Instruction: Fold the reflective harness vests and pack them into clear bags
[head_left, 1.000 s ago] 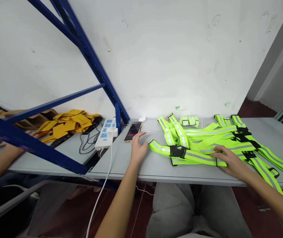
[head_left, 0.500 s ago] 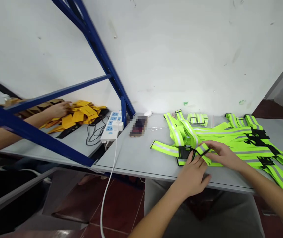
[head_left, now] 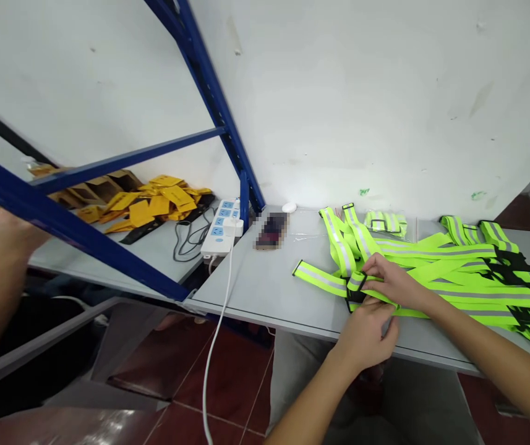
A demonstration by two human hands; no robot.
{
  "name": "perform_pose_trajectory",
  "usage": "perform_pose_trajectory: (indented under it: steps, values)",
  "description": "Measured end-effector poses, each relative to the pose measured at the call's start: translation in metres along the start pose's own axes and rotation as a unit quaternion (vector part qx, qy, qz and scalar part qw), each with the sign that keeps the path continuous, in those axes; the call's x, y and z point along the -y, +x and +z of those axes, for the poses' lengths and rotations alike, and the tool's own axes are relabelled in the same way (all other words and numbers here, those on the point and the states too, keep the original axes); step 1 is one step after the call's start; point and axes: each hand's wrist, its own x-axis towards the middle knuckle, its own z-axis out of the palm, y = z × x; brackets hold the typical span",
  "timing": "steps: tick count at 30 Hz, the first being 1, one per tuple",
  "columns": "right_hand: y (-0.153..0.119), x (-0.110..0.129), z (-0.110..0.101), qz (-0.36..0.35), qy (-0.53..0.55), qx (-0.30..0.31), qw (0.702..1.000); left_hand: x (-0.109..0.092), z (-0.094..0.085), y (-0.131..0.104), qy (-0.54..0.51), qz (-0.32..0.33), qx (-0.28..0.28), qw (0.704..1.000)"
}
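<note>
Fluorescent yellow-green reflective straps (head_left: 459, 296) with silver stripes lie in layers on the grey table in front of me. At their left end, my left hand (head_left: 369, 334) is closed on a reflective strap beside a black buckle (head_left: 355, 299). My right hand (head_left: 395, 281) reaches in from the right, its fingers pinching the folded end of the same strap just above my left hand. The fingers partly hide the buckle and the strap's loop. More black buckles (head_left: 508, 262) lie at the right of the layers.
Behind the straps lies a clear-bagged strap bundle (head_left: 386, 224). A blurred phone (head_left: 271, 231) and a white rounded object (head_left: 289, 207) are further left. A blue metal frame (head_left: 234, 142), a power strip (head_left: 221, 228) and yellow packets (head_left: 167, 198) stand beyond, near a co-worker's hand (head_left: 9, 232).
My right hand has shifted slightly left over the buckle, bringing the folded strap end down with it. The co-worker's hand has moved left, away from the yellow packets. The view has shifted slightly.
</note>
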Motion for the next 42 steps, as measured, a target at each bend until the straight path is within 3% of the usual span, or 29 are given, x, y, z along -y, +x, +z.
perform_pose_trajectory:
  steps: [4,6,8,11,15,25,29,37,42]
  values:
    - [0.005,-0.013,0.005,0.002,-0.043,-0.003,0.999,0.008,-0.002,-0.006,-0.089,-0.094,-0.211,0.969]
    - [0.006,-0.017,0.006,-0.005,-0.068,-0.02,0.997,0.014,-0.008,-0.003,-0.072,-0.141,-0.278,0.948]
    - [0.005,-0.019,0.007,-0.019,-0.085,-0.038,0.995,0.019,-0.017,0.001,-0.02,-0.163,-0.265,0.95]
    - [0.0,-0.021,0.008,-0.045,-0.113,-0.061,0.991,0.024,-0.031,0.01,0.05,-0.166,-0.169,0.97]
    - [-0.007,-0.024,0.01,-0.104,-0.113,-0.075,0.985,0.023,-0.04,0.015,0.057,-0.163,-0.104,0.979]
    - [-0.009,-0.021,0.011,-0.241,-0.275,-0.072,0.928,0.019,-0.031,0.002,0.101,-0.136,-0.183,0.968]
    - [-0.011,-0.013,0.011,-0.264,-0.303,-0.102,0.91,0.022,-0.03,-0.002,0.056,-0.135,-0.198,0.969]
    - [-0.013,0.004,-0.002,-0.265,-0.207,-0.078,0.939,0.03,-0.037,-0.003,-0.09,-0.183,-0.219,0.954]
    - [-0.016,0.009,-0.005,-0.24,-0.216,-0.032,0.946,0.035,-0.041,-0.001,-0.158,-0.187,-0.173,0.954]
